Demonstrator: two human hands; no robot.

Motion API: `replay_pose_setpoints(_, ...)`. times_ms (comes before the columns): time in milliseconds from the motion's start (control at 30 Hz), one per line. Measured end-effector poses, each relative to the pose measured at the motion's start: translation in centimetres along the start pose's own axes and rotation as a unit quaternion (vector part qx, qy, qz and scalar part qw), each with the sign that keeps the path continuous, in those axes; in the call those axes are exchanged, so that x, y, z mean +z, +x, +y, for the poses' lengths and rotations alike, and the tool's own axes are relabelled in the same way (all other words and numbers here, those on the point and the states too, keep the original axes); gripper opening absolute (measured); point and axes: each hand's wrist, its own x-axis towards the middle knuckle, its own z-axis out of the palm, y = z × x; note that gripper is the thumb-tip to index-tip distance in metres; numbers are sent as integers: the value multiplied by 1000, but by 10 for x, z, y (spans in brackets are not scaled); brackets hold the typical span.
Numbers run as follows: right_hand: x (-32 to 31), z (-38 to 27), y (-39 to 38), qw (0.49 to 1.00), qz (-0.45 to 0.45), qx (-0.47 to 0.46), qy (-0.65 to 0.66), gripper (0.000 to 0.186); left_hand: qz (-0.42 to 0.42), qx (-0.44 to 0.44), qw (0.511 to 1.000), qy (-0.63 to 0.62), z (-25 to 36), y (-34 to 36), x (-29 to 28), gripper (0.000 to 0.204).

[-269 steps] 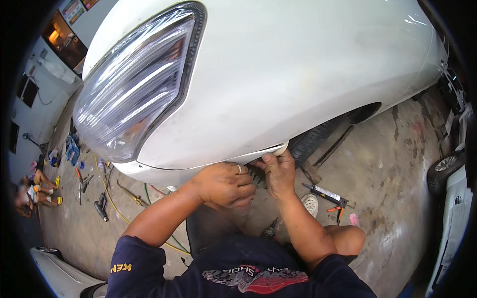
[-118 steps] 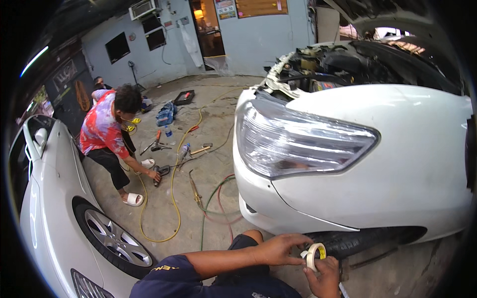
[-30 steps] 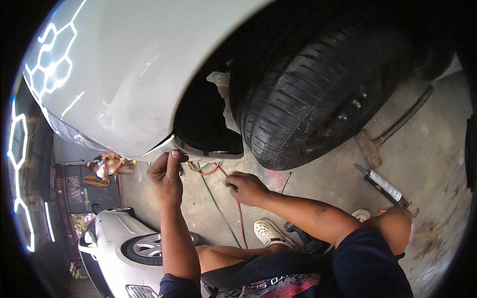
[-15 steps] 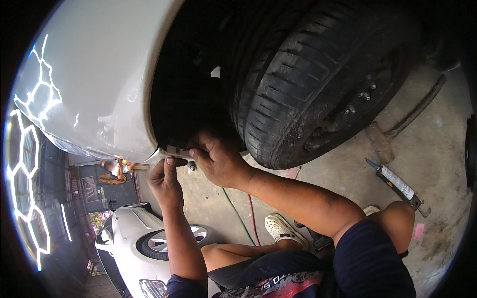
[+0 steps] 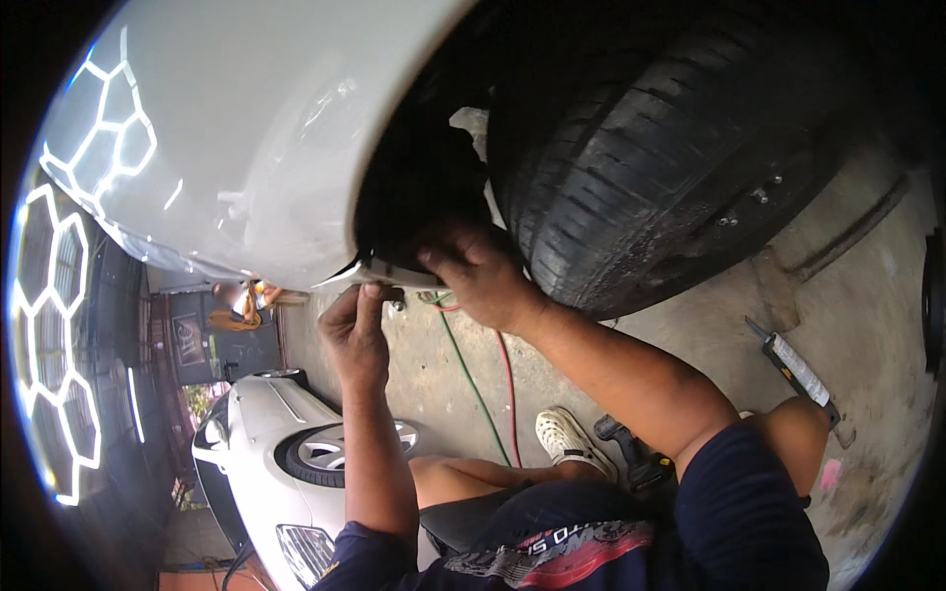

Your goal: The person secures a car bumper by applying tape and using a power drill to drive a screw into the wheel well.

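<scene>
A white car's bumper [image 5: 266, 197] curves down to the dark wheel arch. Along its lower edge runs a pale strip-like lip [image 5: 389, 271], with a gap showing near its left end. My left hand [image 5: 357, 333] pinches this lip, thumb flat on it and fingers curled beneath. Just to the right, my right hand [image 5: 485, 279] reaches into the arch with fingers bent and thumb near the lip's end. Shadow hides its fingertips and whatever they grip. Close beside it stands the black tire [image 5: 611, 197], its wheel studs bare.
A cordless drill [image 5: 631, 455] lies by my shoe [image 5: 567, 436]. To the right on the concrete are a caulking gun [image 5: 796, 372] and a long dark bar [image 5: 852, 231]. Green [image 5: 468, 374] and red hoses [image 5: 508, 384] cross the floor. Behind are another white car [image 5: 266, 443] and a person [image 5: 246, 300].
The view has shifted, so the bumper and both hands sit farther right. My right hand has moved slightly away from my left along the lip. The drill shows more fully.
</scene>
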Motion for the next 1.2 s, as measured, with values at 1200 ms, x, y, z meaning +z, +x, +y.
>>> replay_pose_setpoints(1200, 4, 107, -9, 971, 66, 89, -213, 29, 50, -4, 999, 12, 7, 0, 21, 50)
